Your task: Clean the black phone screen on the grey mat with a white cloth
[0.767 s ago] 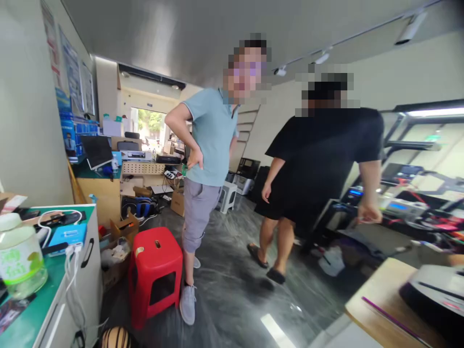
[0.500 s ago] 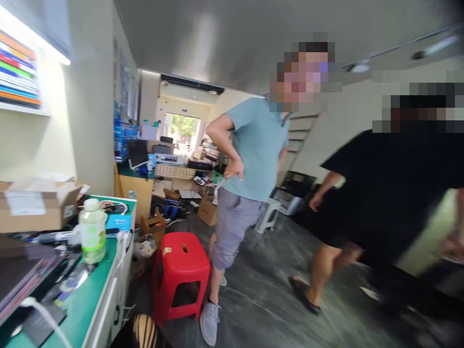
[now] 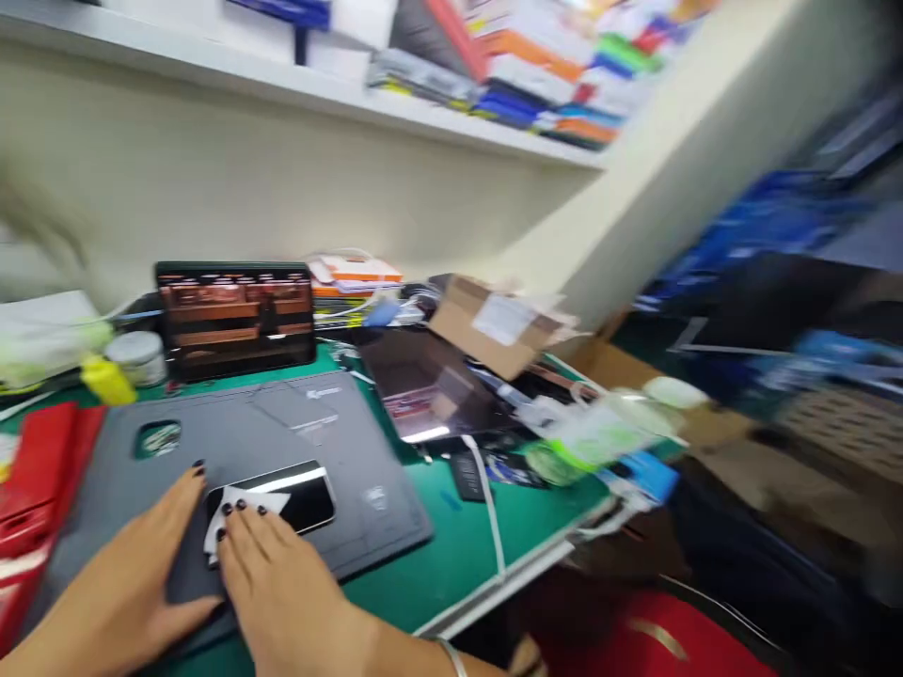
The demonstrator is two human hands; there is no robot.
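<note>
A black smartphone (image 3: 310, 498) lies on a grey work mat (image 3: 282, 414) on the green bench. A small white wipe (image 3: 264, 500) covers its left part. My right hand (image 3: 289, 592) rests on the wipe and phone, fingers stretched flat over the cloth, not wrapped round it. At the phone's left end is my left hand (image 3: 141, 564), its thumb spread from the outstretched fingers and nothing seen in it. Its fingertips reach the mat close to the phone's edge; whether they touch the phone I cannot tell.
Behind the mat a tablet (image 3: 236, 320) stands upright with a lit picture. A dark flat screen (image 3: 437, 385), a cardboard box (image 3: 494, 324) and a tilted bottle (image 3: 607, 428) lie to the right. A red case (image 3: 42, 470) borders the mat's left. A red stool (image 3: 656, 630) stands below.
My view has swung left and down from the room, with two people and a red stool, to the bench. Both my hands now show; they were out of view before.
</note>
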